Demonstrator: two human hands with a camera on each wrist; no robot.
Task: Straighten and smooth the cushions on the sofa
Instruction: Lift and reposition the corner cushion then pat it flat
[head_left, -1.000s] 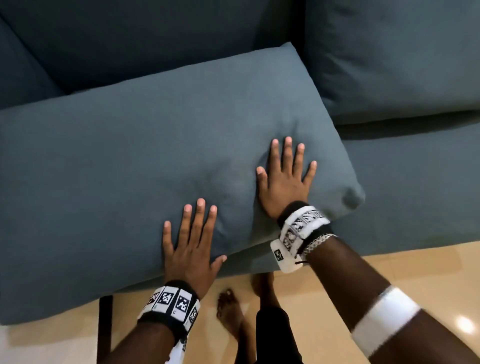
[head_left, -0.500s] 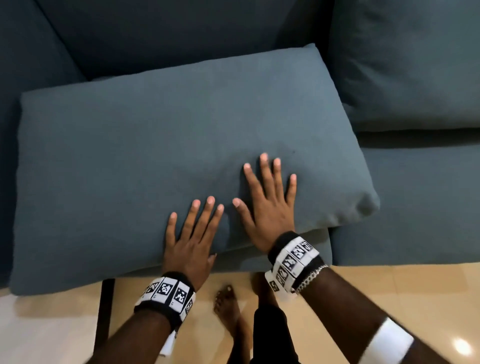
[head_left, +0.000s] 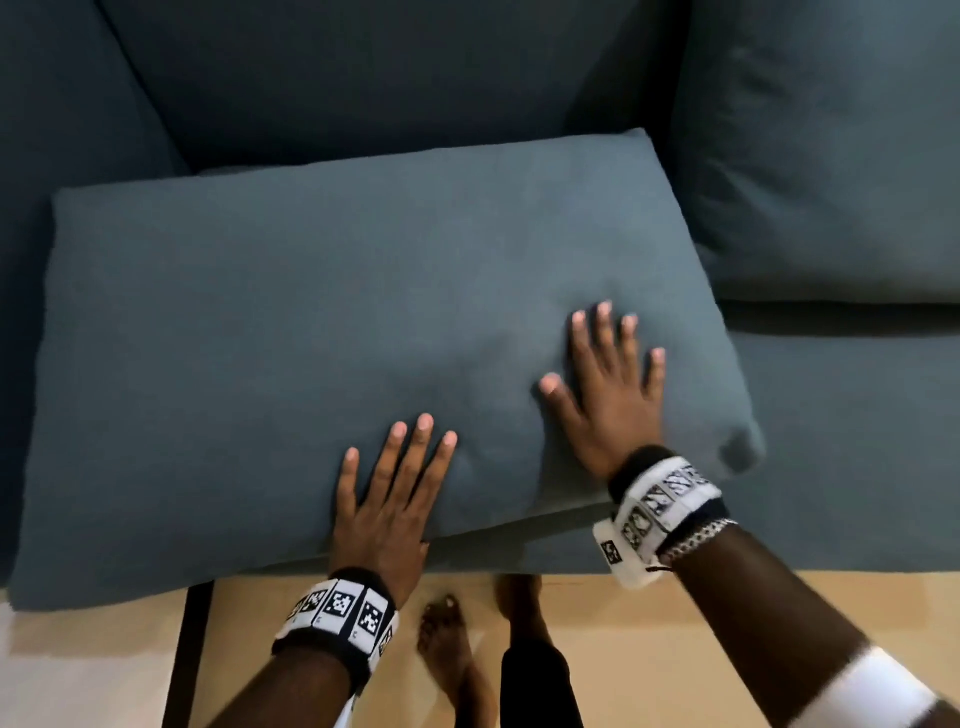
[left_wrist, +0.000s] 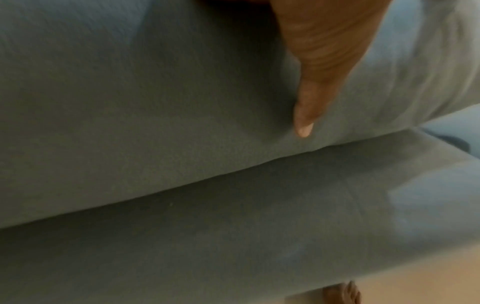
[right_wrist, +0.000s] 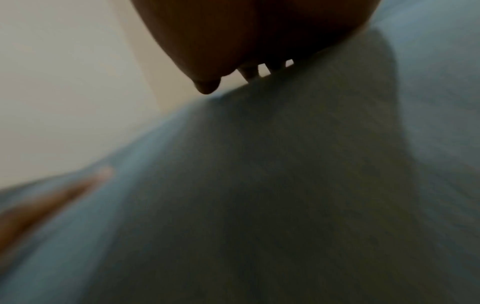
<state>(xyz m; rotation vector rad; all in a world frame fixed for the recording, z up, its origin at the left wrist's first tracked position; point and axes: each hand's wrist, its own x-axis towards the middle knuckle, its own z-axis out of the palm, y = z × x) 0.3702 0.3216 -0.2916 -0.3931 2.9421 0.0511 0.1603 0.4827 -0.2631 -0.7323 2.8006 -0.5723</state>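
A large blue-grey cushion (head_left: 291, 332) lies flat across the sofa seat (head_left: 841, 447), its front edge hanging a little over the seat's front. My left hand (head_left: 395, 488) lies flat on the cushion's front edge, fingers straight and spread. My right hand (head_left: 608, 384) presses flat on the cushion near its right end, fingers spread, denting the fabric. In the left wrist view my thumb (left_wrist: 311, 98) lies against the cushion (left_wrist: 130, 102) above the seat (left_wrist: 233, 236). The right wrist view is blurred, showing my palm (right_wrist: 246, 41) over the cushion (right_wrist: 285, 185).
A second blue cushion (head_left: 831, 156) leans against the sofa back (head_left: 363, 67) at the right. The sofa arm (head_left: 62, 104) rises at the left. Below the seat are the tan floor (head_left: 597, 649), a dark sofa leg (head_left: 187, 654) and my bare feet (head_left: 447, 649).
My right hand slid rightward across the cushion, away from my left hand, to near its right end. My left hand stayed at the front edge. The head view shifted.
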